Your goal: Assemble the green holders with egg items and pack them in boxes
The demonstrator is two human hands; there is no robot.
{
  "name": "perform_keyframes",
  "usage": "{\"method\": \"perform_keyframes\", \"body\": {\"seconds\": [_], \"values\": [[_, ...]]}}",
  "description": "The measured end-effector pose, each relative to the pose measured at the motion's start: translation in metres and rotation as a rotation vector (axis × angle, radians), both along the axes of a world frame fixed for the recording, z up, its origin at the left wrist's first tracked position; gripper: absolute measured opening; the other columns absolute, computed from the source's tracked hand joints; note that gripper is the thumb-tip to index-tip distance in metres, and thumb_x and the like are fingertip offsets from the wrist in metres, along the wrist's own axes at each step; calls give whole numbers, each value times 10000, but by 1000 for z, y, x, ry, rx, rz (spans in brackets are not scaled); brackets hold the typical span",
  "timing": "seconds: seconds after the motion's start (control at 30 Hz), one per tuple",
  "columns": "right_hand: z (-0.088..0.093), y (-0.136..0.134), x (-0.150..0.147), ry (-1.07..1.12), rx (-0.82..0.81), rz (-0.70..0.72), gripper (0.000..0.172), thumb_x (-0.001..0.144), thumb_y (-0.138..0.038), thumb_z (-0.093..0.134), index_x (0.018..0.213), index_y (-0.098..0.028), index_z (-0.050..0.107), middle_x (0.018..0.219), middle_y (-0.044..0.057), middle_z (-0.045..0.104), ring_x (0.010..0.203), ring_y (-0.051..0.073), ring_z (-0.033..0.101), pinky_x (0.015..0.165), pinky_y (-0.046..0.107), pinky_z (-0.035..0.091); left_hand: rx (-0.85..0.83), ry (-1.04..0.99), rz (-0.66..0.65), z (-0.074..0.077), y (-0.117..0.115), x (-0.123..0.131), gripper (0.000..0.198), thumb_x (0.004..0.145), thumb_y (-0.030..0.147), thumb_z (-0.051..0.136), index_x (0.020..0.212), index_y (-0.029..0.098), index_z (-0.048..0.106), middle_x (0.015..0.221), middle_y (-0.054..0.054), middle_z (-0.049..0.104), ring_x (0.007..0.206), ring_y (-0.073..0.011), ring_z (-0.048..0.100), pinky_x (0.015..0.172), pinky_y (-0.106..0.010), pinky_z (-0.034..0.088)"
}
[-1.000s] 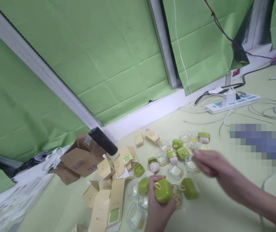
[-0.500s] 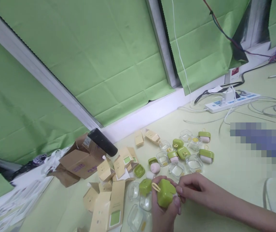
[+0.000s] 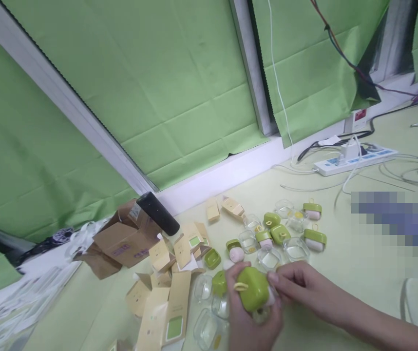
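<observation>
My left hand (image 3: 249, 317) is wrapped round a small green case (image 3: 253, 288) with a yellow loop (image 3: 240, 287) at its left end. A pale pinkish part shows at the case's right side. My right hand (image 3: 294, 282) pinches there with thumb and forefinger; exactly what lies between the fingertips is hidden. Just left of the hands are another green case (image 3: 219, 282), partly covered, and clear plastic covers (image 3: 206, 329). Beyond them sit a green case with a pink roller-like piece (image 3: 236, 253), an open green shell (image 3: 212, 259) and several more green pieces (image 3: 279, 234).
Opened yellow cartons (image 3: 154, 312) lie to the left. Behind them stand a brown cardboard box (image 3: 124, 243) and a black cylinder (image 3: 158, 213). A white power strip (image 3: 355, 162) with cables runs along the back right, below green sheets (image 3: 180, 87) on the wall.
The green case has turned in my left hand, showing more of its top and moving slightly right. My right hand stays at its right side. The camera view has shifted a little.
</observation>
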State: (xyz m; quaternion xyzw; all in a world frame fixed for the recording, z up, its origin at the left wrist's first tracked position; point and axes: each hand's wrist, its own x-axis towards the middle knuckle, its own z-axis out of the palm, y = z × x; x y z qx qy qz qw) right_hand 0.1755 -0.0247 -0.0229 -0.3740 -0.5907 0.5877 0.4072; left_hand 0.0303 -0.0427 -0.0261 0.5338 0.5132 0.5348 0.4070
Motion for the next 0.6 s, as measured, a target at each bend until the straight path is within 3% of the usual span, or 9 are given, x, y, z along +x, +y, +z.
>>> {"method": "perform_keyframes", "body": {"seconds": [0.1, 0.17, 0.27, 0.33, 0.4, 0.5, 0.6], "values": [[0, 5, 4, -151, 64, -146, 576, 864, -689, 347, 582, -200, 464, 559, -43, 369, 562, 132, 387, 552, 254, 319, -38, 197, 109, 21, 19, -21, 511, 687, 362, 669, 1098, 207, 409, 990, -82, 615, 898, -240, 608, 797, -340, 455], [-1, 7, 6, -186, 72, -165, 566, 876, -684, 315, 614, -206, 469, 588, -38, 375, 586, 143, 404, 561, 258, 340, -55, 362, 116, 30, 33, -35, 456, 740, 400, 618, 1103, 201, 428, 1017, -102, 612, 955, -277, 588, 831, -379, 429], [-2, 6, 6, -206, 72, -166, 565, 875, -685, 307, 614, -209, 464, 590, -36, 371, 582, 145, 402, 556, 261, 347, -37, 635, 120, 32, 48, -48, 388, 743, 401, 607, 1054, 186, 519, 1034, -136, 613, 1040, -348, 522, 896, -471, 363], [-2, 5, 6, -235, 65, -164, 556, 879, -672, 316, 616, -208, 473, 583, -36, 374, 574, 145, 400, 552, 261, 344, 26, 666, 157, 31, 50, -46, 376, 699, 388, 648, 997, 171, 572, 1067, -151, 598, 1102, -369, 465, 951, -506, 308], [0, 4, 5, -270, 75, -147, 535, 894, -635, 328, 630, -204, 503, 590, -30, 408, 585, 148, 413, 557, 263, 340, 41, 432, 133, 32, 47, -39, 447, 681, 376, 673, 1063, 168, 568, 1120, -141, 584, 1103, -336, 482, 968, -478, 316], [3, 1, 5, -260, 124, -162, 409, 928, -538, 360, 812, -214, 580, 618, -36, 438, 608, 150, 429, 568, 256, 342, -130, -216, -102, 38, 35, -23, 568, 674, 355, 697, 1188, 191, 522, 1114, -115, 623, 1006, -263, 585, 909, -395, 400], [7, -4, 6, -245, 193, -219, 251, 943, -441, 397, 966, -236, 540, 597, -65, 402, 567, 135, 416, 539, 233, 335, -311, -674, -221, 39, 26, -10, 397, 665, 381, 714, 978, 150, 637, 975, -115, 683, 823, -219, 646, 735, -311, 464]]}}
